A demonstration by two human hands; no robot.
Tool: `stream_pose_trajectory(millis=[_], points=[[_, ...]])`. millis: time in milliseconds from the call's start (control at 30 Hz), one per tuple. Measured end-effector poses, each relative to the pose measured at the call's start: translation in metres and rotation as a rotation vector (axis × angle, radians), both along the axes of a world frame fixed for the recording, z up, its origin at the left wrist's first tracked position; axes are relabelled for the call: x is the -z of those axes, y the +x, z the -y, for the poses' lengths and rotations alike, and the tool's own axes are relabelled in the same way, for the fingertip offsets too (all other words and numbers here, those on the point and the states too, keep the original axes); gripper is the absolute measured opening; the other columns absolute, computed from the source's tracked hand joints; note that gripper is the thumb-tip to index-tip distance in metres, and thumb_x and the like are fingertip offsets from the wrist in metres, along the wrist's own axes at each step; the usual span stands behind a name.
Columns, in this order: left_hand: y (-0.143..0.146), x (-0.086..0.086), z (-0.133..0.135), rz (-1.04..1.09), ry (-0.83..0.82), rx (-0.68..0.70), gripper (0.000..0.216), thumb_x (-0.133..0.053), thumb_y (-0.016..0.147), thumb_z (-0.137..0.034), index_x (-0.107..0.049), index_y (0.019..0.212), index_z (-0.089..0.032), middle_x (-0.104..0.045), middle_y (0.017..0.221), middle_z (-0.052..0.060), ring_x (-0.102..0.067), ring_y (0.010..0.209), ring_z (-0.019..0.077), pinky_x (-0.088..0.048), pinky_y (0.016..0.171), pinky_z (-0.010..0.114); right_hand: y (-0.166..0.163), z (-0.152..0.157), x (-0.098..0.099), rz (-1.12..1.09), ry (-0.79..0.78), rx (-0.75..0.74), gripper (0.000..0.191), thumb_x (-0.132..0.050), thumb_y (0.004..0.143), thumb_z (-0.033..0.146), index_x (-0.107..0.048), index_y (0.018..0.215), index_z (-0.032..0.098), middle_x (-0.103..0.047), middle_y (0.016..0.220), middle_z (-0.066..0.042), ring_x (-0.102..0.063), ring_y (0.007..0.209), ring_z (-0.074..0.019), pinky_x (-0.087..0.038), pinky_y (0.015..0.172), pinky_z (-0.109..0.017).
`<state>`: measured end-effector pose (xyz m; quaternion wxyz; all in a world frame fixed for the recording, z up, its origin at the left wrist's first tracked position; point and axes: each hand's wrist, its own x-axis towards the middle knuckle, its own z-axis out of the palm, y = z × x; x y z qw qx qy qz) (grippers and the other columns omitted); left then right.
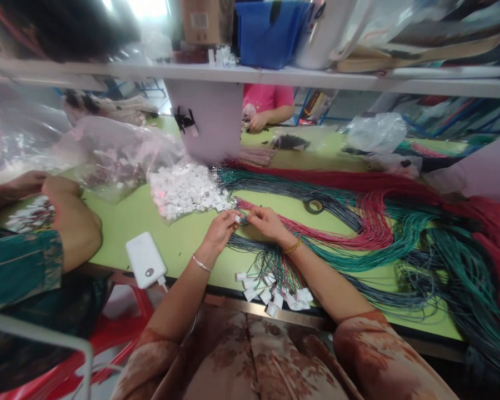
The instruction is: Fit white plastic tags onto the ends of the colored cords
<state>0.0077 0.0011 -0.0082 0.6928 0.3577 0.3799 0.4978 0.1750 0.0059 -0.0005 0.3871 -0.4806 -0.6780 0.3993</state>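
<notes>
My left hand pinches a small white connector housing above the green-yellow table. Close against it, my right hand has its fingers pressed together on a thin dark wire that meets the housing. Bundles of red wires, green wires and grey-black wires run off to the right. Below my hands, several finished-looking white connectors with wires attached lie at the table's front edge. Beyond my left hand, a clear bag of white housings lies spilled open.
A white power bank with a cable lies left of my left arm. A roll of black tape sits among the wires. At the left, a co-worker's arm rests near more connectors. A shelf with a blue bin spans the back.
</notes>
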Motion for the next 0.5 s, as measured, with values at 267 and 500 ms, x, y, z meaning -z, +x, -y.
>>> stream_pose_trajectory(millis=[267,500], points=[[0.0031,0.0001,0.0019,-0.089,-0.058,-0.013,0.027,-0.079,0.061,-0.029,-0.072,0.081,-0.012,-0.063,0.07,0.003,-0.049,0.061,0.0073,-0.04,0.059,0.021,-0.0012,0.0048,0.0003,0.169,0.159,-0.067,0.025,-0.047,0.081,0.034,-0.044,0.062,0.018,-0.042,0.057,0.003,-0.035,0.055,-0.0096,-0.027,0.054,-0.023],[0.0087,0.0041,0.0045,-0.1,-0.078,-0.045,0.029,-0.079,0.061,-0.031,-0.073,0.08,-0.01,-0.062,0.066,0.003,-0.048,0.057,0.0066,-0.037,0.054,0.02,0.0021,0.0063,0.0016,0.24,0.225,-0.098,0.023,-0.045,0.085,0.031,-0.045,0.065,0.018,-0.045,0.061,0.002,-0.037,0.057,-0.0103,-0.029,0.056,-0.023]])
